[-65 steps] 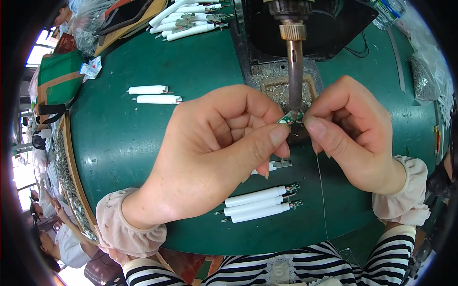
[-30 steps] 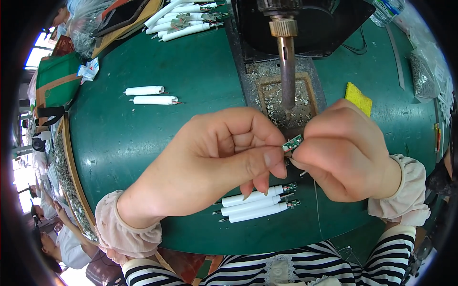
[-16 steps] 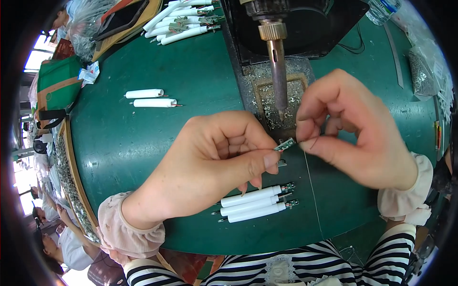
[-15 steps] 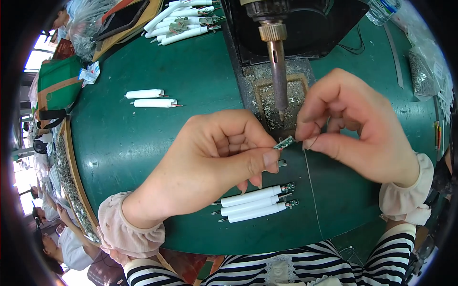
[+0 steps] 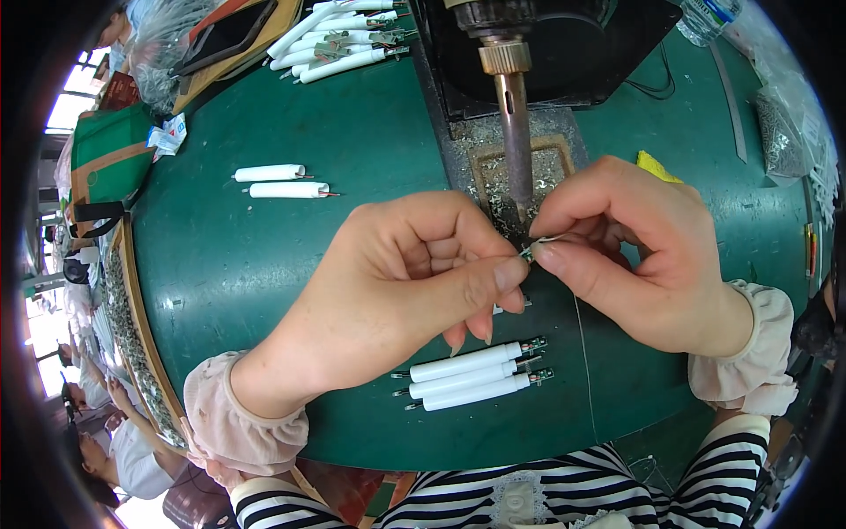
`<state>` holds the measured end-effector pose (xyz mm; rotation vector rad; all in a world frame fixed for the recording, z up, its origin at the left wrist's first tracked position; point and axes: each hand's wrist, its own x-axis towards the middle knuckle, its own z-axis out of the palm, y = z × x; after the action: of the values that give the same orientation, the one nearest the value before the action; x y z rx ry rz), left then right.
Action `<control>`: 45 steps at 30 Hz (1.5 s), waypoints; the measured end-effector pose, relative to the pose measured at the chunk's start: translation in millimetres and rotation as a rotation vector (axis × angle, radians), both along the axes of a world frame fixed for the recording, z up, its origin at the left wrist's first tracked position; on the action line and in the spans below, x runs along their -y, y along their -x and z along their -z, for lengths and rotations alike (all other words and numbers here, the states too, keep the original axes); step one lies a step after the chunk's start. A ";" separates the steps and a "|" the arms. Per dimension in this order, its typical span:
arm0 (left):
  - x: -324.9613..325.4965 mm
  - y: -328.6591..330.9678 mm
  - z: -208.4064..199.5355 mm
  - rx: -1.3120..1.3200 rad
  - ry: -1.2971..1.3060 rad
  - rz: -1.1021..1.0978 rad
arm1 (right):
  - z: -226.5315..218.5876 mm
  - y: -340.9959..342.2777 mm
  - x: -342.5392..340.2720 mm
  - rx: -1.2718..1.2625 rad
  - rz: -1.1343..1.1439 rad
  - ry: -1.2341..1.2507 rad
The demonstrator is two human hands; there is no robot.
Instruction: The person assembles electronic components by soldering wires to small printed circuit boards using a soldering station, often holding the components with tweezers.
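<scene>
My left hand (image 5: 401, 295) pinches a small green circuit board (image 5: 526, 255) between thumb and forefinger, its end barely showing past the fingertips. Close against it, my right hand (image 5: 630, 256) has thumb and forefinger closed on a thin grey wire (image 5: 582, 344), which runs down toward the table's near edge. Just above both hands points the tip of a soldering iron (image 5: 518, 167), held upright in a stand. Below lie several white tubes (image 5: 467, 363) with green boards at their right ends. Part of another piece is hidden behind my left fingers.
Two white tubes (image 5: 288, 189) lie at the left, and a pile of them (image 5: 339, 63) is farther back. Metal scraps fill a tray (image 5: 555, 159) under the iron. A yellow sponge-like piece (image 5: 655, 167) shows behind my right hand. A bottle (image 5: 705, 19) stands far right.
My right hand has moved left and slightly down, bringing its fingertips up to the board. The board is now mostly covered by fingers. A yellow piece has come into sight behind the right hand.
</scene>
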<state>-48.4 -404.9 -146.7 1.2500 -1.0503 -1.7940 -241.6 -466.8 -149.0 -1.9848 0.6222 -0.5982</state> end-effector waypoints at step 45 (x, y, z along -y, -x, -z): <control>-32.7 17.8 -3.8 0.360 0.249 0.001 | -12.4 9.3 2.9 -0.168 -0.248 -0.175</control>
<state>-66.2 -372.2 -142.9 1.4435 -1.4244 -1.4137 -250.9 -469.8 -136.6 -1.9200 0.5004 -0.2207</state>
